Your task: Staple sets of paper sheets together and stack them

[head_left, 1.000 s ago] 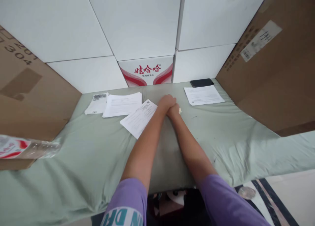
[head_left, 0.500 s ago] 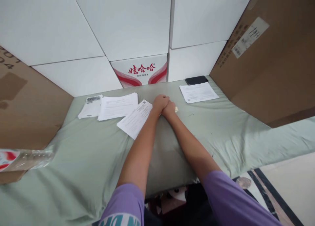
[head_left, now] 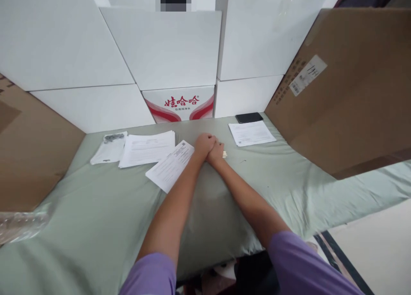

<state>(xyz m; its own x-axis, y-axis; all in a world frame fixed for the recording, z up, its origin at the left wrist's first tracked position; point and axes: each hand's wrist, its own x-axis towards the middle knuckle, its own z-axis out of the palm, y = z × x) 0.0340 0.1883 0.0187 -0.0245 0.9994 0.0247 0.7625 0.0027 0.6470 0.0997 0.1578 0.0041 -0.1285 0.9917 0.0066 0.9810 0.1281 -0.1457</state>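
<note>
Overhead, a wall of white boxes (head_left: 160, 46) is stacked behind the work surface, with one box printed in red characters (head_left: 180, 103) set low in the middle. Large brown cardboard cartons are leaned in at both sides, one on the left (head_left: 28, 158) and one on the right (head_left: 346, 93) that bears a white label. The surface itself is covered by a pale green cloth (head_left: 105, 218), which is wrinkled towards the near edge.

On the cloth, a stack of printed papers (head_left: 147, 148) is laid left of centre, and a small white packet (head_left: 108, 147) is placed just beside it, further left. A single printed sheet (head_left: 170, 165) is lying tilted, near the stack and touching the left forearm. Another sheet (head_left: 251, 133) is set to the right, well apart from the hands, and a dark phone (head_left: 249, 117) is resting just behind it against the boxes.

Both bare arms are stretched forward from purple sleeves. The left hand (head_left: 205, 143) is closed and laid partly over the right hand (head_left: 216, 153), so that the two are pressed together on the cloth. The right hand is curled shut as well, and a small pale scrap (head_left: 224, 154) is seen poking out at its far side; whether it is pinched between the fingers or only lying against them cannot be told. What, if anything, is gripped by the left hand is hidden.
</note>
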